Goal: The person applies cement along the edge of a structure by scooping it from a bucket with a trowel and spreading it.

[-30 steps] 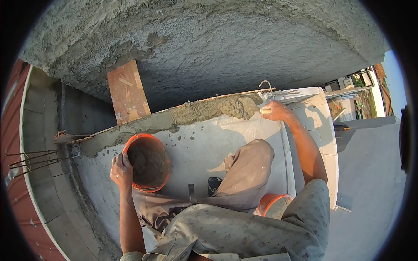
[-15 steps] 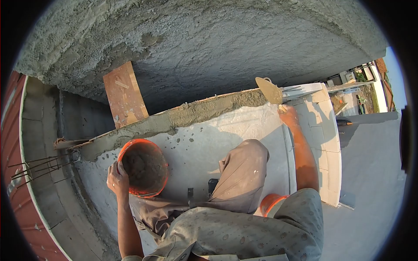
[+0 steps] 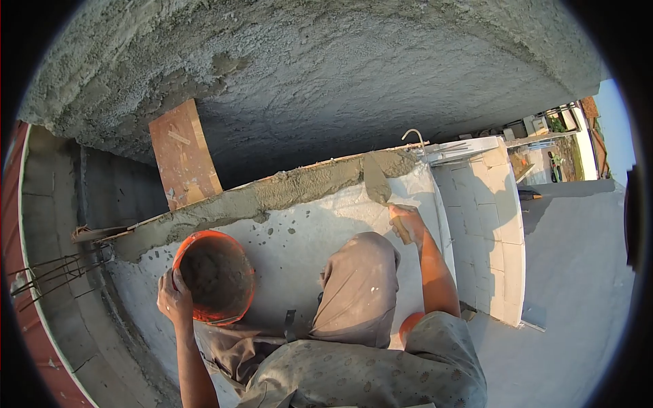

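My left hand (image 3: 175, 297) grips the left rim of an orange bucket (image 3: 250, 289) that holds grey mortar (image 3: 214, 272). The bucket is tilted a little, beside my leg. In my right hand (image 3: 408, 223) is the handle of a trowel (image 3: 376, 182). Its pointed blade lies over the strip of wet mortar (image 3: 306, 187) along the top edge of the pale slab (image 3: 292, 245), close to the strip's right end. Whether the blade carries mortar is hard to tell.
A brown board (image 3: 185, 156) leans across the gap to the rough grey wall (image 3: 340, 75). Bare rebar (image 3: 54, 275) sticks out at the left. A bent metal hook (image 3: 416, 136) stands near the strip's right end. A second orange bucket (image 3: 409, 325) is partly hidden by my sleeve.
The trowel went up and right off the strip, then back left and down onto it with my right hand. The view has shifted slightly; my left hand keeps its hold on the bucket.
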Demonstrator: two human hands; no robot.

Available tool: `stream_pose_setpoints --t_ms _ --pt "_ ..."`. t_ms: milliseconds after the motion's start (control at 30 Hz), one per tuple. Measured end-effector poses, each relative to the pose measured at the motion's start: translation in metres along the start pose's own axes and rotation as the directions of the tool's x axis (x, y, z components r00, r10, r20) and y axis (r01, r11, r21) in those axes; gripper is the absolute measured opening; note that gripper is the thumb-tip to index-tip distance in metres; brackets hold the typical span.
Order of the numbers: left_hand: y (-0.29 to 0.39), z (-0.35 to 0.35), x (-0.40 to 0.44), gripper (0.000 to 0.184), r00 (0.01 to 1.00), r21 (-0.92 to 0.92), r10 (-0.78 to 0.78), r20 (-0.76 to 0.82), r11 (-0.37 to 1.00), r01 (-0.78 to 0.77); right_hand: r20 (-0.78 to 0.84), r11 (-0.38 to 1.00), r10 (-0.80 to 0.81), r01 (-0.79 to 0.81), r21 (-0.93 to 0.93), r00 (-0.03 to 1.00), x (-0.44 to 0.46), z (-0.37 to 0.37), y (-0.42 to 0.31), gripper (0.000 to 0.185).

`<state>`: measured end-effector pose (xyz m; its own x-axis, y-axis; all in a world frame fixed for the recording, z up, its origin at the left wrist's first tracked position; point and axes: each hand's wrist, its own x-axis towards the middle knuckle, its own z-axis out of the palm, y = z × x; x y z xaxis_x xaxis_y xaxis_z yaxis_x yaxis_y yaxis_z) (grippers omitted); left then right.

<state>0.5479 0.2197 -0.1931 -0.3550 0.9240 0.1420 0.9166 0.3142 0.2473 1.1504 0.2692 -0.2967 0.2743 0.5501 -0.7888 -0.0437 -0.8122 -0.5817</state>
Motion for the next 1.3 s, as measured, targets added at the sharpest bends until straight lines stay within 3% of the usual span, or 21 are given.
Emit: stream_pose_setpoints --t_ms 33,133,233,333,400,500,600,633,700,767,800,900,1000,1100,1200,1300 --pt "0.001 -0.001 0.001 0.024 1.000 -0.001 -0.002 0.006 1.000 0.002 0.042 0.998 0.024 -0.022 -0.053 0.999 -0.018 0.018 -0.005 0.028" --pt "-0.002 -0.001 0.003 0.024 0.999 0.004 -0.025 0.023 1.000 0.024 0.138 0.984 -0.120 0.136 -0.117 0.983 -0.027 0.032 0.021 0.031" --pt "-0.005 0.002 0.004 0.023 1.000 0.016 -0.027 0.008 1.000 0.027 0.232 0.883 -0.217 0.292 -0.368 0.948 -0.064 0.038 -0.002 0.039" --pt "-0.002 0.001 0.005 0.022 1.000 -0.003 0.023 -0.016 1.000 -0.023 0.220 0.606 -0.486 0.508 -0.612 0.846 -0.098 0.057 -0.056 0.037" --pt "0.000 0.004 0.006 0.022 1.000 -0.007 -0.023 -0.010 1.000 0.023 0.323 0.456 -0.595 0.639 -0.619 0.736 -0.135 0.086 -0.111 0.031" --pt "0.002 0.002 0.011 0.020 1.000 -0.005 -0.007 0.000 1.000 0.007 0.552 0.116 -0.531 0.701 -0.704 0.642 -0.171 0.146 -0.153 0.027" --pt "0.002 0.003 0.012 0.019 0.999 0.003 -0.016 -0.029 1.000 0.016 0.768 -0.184 -0.389 0.774 -0.606 0.509 -0.177 0.222 -0.131 0.038" --pt "0.000 0.005 0.011 0.017 0.998 -0.028 0.014 -0.056 0.999 -0.016 0.827 -0.311 -0.350 0.778 -0.546 0.440 -0.182 0.248 -0.121 0.032" --pt "0.003 0.002 0.005 0.017 0.996 -0.058 0.021 -0.089 0.998 -0.026 0.838 -0.459 -0.449 0.725 -0.514 0.310 -0.170 0.303 -0.080 0.025" --pt "0.006 0.004 0.001 0.017 0.995 -0.075 0.046 -0.091 0.996 -0.053 0.781 -0.473 -0.514 0.642 -0.603 0.355 -0.157 0.348 -0.031 0.023" --pt "0.008 0.004 -0.002 0.018 0.995 -0.071 0.039 -0.094 0.996 -0.046 0.785 -0.392 -0.406 0.686 -0.613 0.469 -0.153 0.361 -0.014 0.019" --pt "0.002 0.004 -0.008 0.019 0.995 -0.072 0.033 -0.094 0.997 -0.040 0.819 -0.058 -0.186 0.826 -0.561 0.543 -0.160 0.353 -0.010 0.017" --pt "-0.006 -0.001 -0.010 0.020 0.997 -0.059 0.034 -0.070 0.998 -0.038 0.905 0.118 -0.021 0.900 -0.419 0.424 -0.146 0.348 0.014 0.018" --pt "-0.013 -0.002 -0.012 0.020 0.995 -0.067 0.045 -0.087 0.996 -0.051 0.848 0.228 0.015 0.824 -0.519 0.529 -0.155 0.348 0.013 0.027" --pt "-0.014 -0.002 -0.012 0.020 0.998 -0.081 0.020 -0.062 0.996 -0.025 0.885 0.404 -0.064 0.823 -0.400 0.462 -0.133 0.327 0.018 0.031" --pt "-0.009 -0.003 -0.010 0.019 0.995 -0.077 0.029 -0.093 0.996 -0.036 0.839 0.353 -0.010 0.786 -0.507 0.545 -0.130 0.317 0.006 0.036"
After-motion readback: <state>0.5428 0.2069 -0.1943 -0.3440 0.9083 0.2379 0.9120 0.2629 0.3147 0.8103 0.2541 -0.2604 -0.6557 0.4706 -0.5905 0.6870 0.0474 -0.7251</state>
